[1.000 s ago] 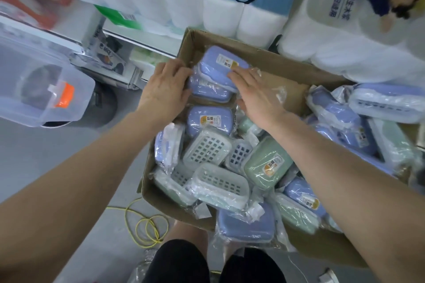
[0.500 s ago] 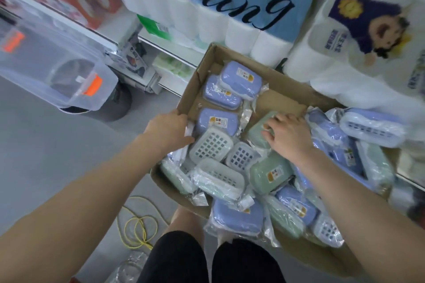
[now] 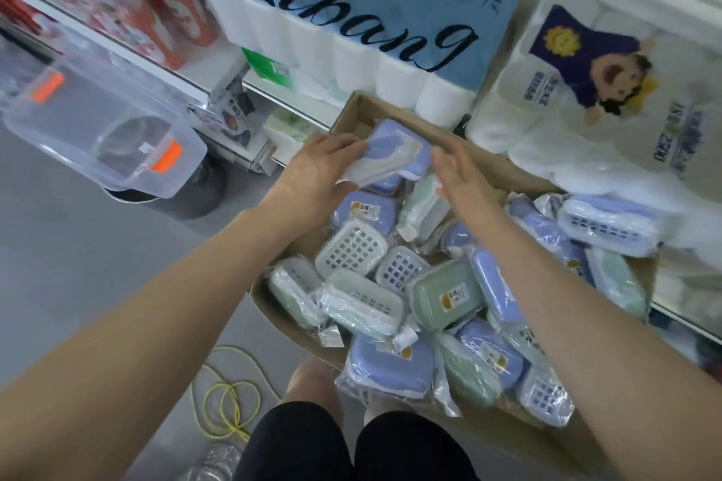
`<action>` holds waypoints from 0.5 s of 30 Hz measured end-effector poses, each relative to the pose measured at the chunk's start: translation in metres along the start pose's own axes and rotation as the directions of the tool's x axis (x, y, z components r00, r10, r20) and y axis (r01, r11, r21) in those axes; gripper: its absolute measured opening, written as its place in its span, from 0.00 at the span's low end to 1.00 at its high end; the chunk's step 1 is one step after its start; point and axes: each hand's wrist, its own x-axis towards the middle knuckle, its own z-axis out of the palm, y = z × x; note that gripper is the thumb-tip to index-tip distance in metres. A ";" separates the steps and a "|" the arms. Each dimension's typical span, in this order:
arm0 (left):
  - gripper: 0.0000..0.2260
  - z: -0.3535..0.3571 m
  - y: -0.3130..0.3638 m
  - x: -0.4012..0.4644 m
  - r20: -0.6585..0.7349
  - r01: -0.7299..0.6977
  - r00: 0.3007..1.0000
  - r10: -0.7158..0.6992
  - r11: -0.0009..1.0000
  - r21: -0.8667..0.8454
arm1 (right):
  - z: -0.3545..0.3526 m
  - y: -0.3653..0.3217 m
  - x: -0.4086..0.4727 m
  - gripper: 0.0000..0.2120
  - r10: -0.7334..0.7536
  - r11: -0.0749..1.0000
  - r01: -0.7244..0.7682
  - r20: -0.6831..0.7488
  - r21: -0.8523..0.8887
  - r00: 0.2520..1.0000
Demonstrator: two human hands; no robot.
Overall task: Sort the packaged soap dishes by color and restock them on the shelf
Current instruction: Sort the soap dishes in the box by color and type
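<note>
Gripping a packaged blue soap dish [image 3: 394,152] at the box's 12 o'clock end.

Left hand [image 3: 316,176] curls its fingers round the dish, held tilted above other blue ones in the cardboard box [image 3: 351,111]; right hand [image 3: 461,180] hovers just beside it at 3 o'clock, fingers straight, holding nothing. Green soap dish [image 3: 445,295] lies among mixed packs toward 5 o'clock. Toilet-paper pack [image 3: 371,12] stands at 12 o'clock beyond the box.
</note>
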 end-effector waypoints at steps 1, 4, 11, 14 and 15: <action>0.25 0.006 0.002 0.003 0.016 -0.060 0.998 0.060 0.998 -0.001 | -0.004 -0.001 0.004 0.19 -0.043 0.999 0.043 0.007 -0.020 0.999; 0.26 0.024 0.004 0.006 0.078 -0.243 0.968 0.240 0.970 0.023 | -0.018 0.008 0.011 0.32 -0.141 0.936 0.180 0.148 -0.301 0.979; 0.16 0.049 -0.003 0.018 0.105 -0.444 0.892 0.439 0.896 0.028 | -0.007 0.015 0.018 0.29 -0.216 0.795 0.306 0.227 -0.523 0.950; 0.13 0.054 -0.013 0.032 0.015 -0.469 0.883 0.468 0.882 0.046 | -0.003 0.016 0.023 0.33 -0.142 0.823 0.235 0.213 -0.517 0.967; 0.13 0.054 -0.017 0.037 -0.017 -0.474 0.879 0.476 0.878 0.061 | -0.002 0.019 0.024 0.35 -0.069 0.848 0.179 0.232 -0.499 0.970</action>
